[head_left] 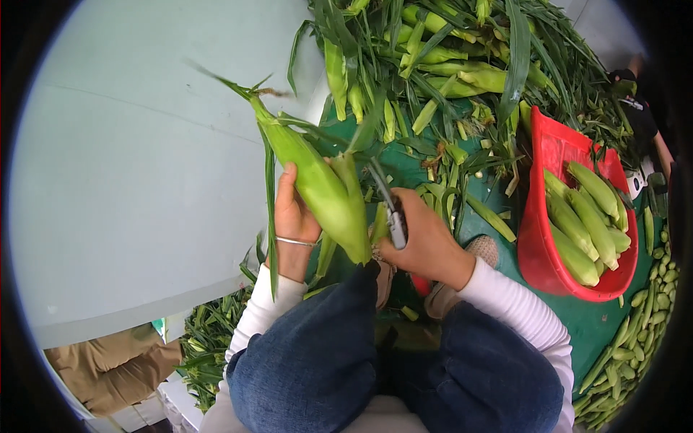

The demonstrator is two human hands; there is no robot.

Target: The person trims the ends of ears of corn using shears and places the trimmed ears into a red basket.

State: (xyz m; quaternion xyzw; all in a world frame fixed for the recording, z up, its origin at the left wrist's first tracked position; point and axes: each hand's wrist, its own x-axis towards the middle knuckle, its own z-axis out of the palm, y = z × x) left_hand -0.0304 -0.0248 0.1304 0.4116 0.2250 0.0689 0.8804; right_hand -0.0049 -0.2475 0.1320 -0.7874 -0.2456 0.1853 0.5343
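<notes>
Left hand (297, 216) is gripping an ear (314, 177) of corn from beneath, its fingers closing around the husk, and the ear is tilting in front of the knees, narrow end up to the left and thick end down to the right. Right hand (426, 231) is closing around a grey tool (396, 225) just beside the thick end; whether the blade is touching the husk I cannot tell, as leaves are blurring there. Work is seemingly standing partway: the held ear is carrying long leaves at its narrow end and a loose flap of husk along its side. Several neater ears (592, 220) are lying in the red basket (530, 249) at the right, looking finished, while many leafy ears (462, 66) are waiting in the pile beyond. Loose husks (491, 216) are littering the green floor (556, 314).
</notes>
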